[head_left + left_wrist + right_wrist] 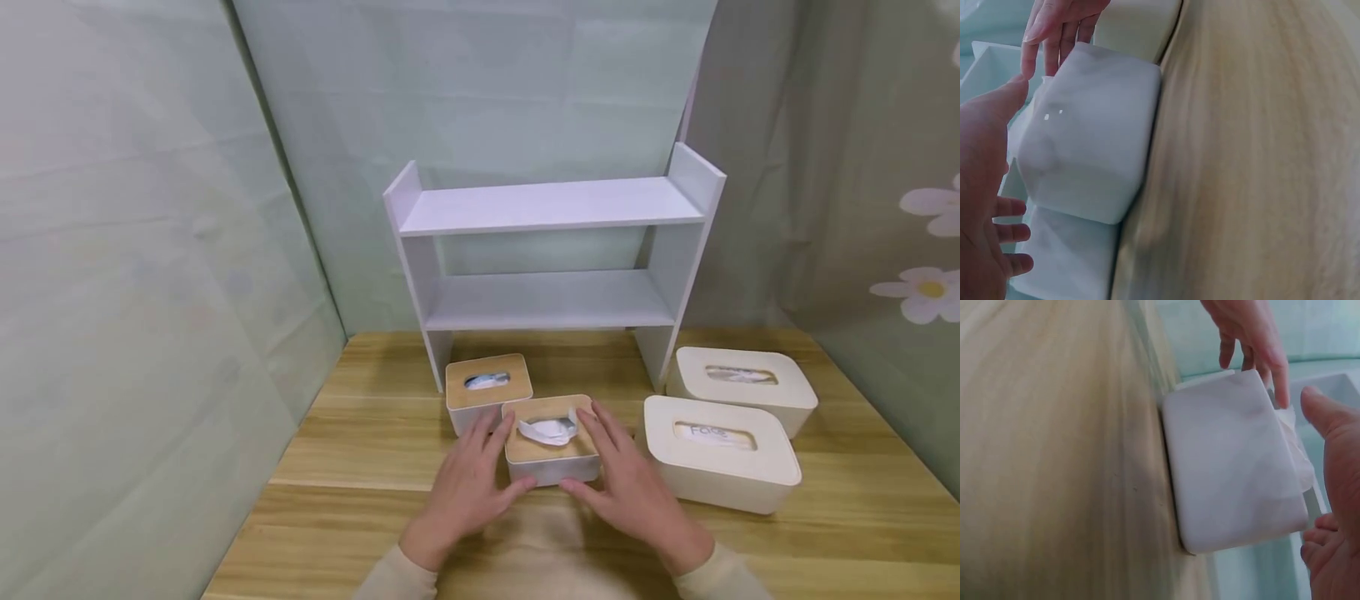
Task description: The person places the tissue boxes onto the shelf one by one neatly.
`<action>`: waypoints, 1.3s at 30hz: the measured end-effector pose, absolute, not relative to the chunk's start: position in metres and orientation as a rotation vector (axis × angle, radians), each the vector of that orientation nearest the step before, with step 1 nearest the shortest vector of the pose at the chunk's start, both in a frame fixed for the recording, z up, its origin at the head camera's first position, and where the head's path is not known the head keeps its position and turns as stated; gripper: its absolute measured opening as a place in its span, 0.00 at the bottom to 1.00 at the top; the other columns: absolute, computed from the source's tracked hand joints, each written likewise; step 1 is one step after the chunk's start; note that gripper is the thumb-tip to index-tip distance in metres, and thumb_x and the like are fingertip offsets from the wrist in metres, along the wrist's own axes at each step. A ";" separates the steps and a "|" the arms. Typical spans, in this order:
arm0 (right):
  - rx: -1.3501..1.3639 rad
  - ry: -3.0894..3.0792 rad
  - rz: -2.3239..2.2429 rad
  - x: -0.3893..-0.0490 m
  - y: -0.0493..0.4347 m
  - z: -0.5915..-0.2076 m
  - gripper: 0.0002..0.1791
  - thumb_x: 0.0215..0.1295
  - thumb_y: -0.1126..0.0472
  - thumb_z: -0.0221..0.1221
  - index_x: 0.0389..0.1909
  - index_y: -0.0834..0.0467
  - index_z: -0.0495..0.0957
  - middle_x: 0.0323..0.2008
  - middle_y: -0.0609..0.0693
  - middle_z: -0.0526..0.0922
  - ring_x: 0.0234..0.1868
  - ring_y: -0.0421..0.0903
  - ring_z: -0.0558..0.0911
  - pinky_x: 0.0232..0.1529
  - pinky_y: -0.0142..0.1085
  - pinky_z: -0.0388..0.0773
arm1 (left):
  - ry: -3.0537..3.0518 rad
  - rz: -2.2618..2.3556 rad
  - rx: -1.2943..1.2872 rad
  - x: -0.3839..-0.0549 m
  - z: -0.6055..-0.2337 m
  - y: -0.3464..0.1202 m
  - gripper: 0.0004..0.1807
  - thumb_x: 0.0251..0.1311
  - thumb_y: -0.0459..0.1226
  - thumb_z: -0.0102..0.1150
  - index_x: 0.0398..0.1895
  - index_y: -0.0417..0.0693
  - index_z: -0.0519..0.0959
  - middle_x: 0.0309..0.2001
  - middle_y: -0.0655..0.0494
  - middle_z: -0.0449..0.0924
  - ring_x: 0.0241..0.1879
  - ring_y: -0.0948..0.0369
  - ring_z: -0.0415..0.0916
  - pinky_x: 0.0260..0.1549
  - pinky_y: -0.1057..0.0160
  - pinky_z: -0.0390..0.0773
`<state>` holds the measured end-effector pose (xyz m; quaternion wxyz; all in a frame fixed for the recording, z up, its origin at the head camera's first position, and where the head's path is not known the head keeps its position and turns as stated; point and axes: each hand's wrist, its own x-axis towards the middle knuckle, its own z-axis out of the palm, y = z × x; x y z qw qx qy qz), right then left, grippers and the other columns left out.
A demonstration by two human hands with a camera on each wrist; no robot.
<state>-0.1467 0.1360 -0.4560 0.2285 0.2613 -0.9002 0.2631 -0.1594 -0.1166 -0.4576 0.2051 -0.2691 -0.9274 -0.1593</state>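
Note:
A small tissue box (pixel 551 468) with a white body and a wood-coloured lid sits on the table, and a white tissue (pixel 550 430) pokes out of its slot. My left hand (pixel 471 485) is at its left side and my right hand (pixel 628 482) at its right, fingers spread and thumbs near the front face. In the left wrist view the fingers (pixel 1013 232) stand a little off the white body (pixel 1094 131). The right wrist view likewise has loosely extended fingers beside the tissue box (pixel 1232 462). A similar wood-lidded box (pixel 468 392) stands just behind, to the left.
Two larger cream tissue boxes stand at the right, the front one (pixel 723 479) labelled "Face" and the other (pixel 795 408) behind it. A white two-tier shelf (pixel 551 312) rises at the back of the wooden table (pixel 337 492). Pale curtains (pixel 150 292) hang around it.

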 end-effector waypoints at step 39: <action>0.425 -2.510 0.950 -0.155 0.131 -0.484 0.41 0.49 0.50 0.73 0.65 0.56 0.70 0.60 0.57 0.76 0.57 0.52 0.77 0.49 0.45 0.78 | -2.748 -0.880 -0.657 -0.167 -0.474 -0.117 0.46 0.59 0.60 0.57 0.74 0.49 0.56 0.70 0.53 0.61 0.65 0.54 0.65 0.61 0.54 0.67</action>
